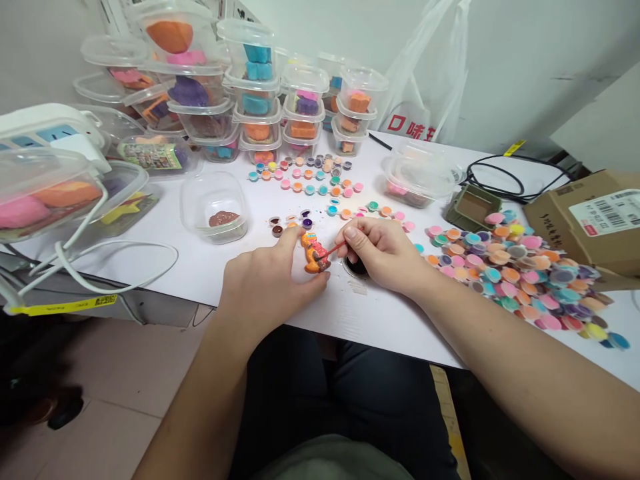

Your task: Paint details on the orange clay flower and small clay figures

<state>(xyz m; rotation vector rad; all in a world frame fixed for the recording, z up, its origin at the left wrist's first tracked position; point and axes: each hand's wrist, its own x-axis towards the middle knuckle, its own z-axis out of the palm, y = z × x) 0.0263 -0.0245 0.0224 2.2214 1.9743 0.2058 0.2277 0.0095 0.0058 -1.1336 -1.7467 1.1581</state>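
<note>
A small painted figurine (312, 253), orange with pink and brown parts, is held at the table's front between the thumb and forefinger of my left hand (267, 280). My right hand (377, 250) pinches a thin red paintbrush (331, 251), whose tip touches the figurine's brown lower part. Under my right hand sits a round dish of dark liquid (356, 267), partly hidden. Just beyond the figurine stand little open paint pots (278, 229) in brown, orange and purple.
Stacked clear tubs (257, 103) of coloured pieces line the back. A clear tub with brown paint (215, 213) stands left. Paint-pot strips (320, 177) lie mid-table, with a large pile of pots (520, 267) and a cardboard box (590, 213) right. A white cable (115, 267) loops at left.
</note>
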